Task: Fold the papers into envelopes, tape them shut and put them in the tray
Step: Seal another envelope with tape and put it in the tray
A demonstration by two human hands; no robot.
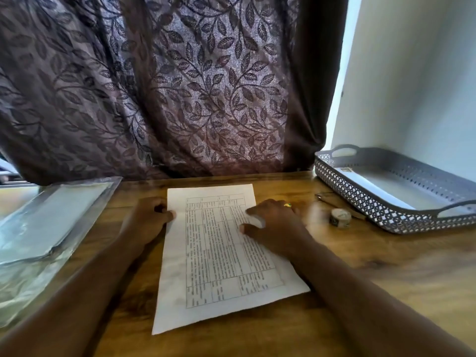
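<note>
A white sheet of paper (219, 258) printed with a table lies flat on the wooden table in front of me. My left hand (148, 217) rests at the sheet's upper left edge, fingers curled, thumb touching the paper. My right hand (273, 225), wearing a ring, lies palm down on the sheet's upper right part with fingers spread. A small roll of patterned tape (340, 219) stands to the right of my right hand. The grey perforated tray (360, 197) with handles sits at the far right; one pale folded sheet lies flat in it.
A clear plastic sleeve (49, 222) holding more sheets lies at the left side of the table. A thin dark pen-like object (332, 200) lies between tape and tray. A leaf-patterned curtain (180, 86) hangs behind the table; a white wall stands at right.
</note>
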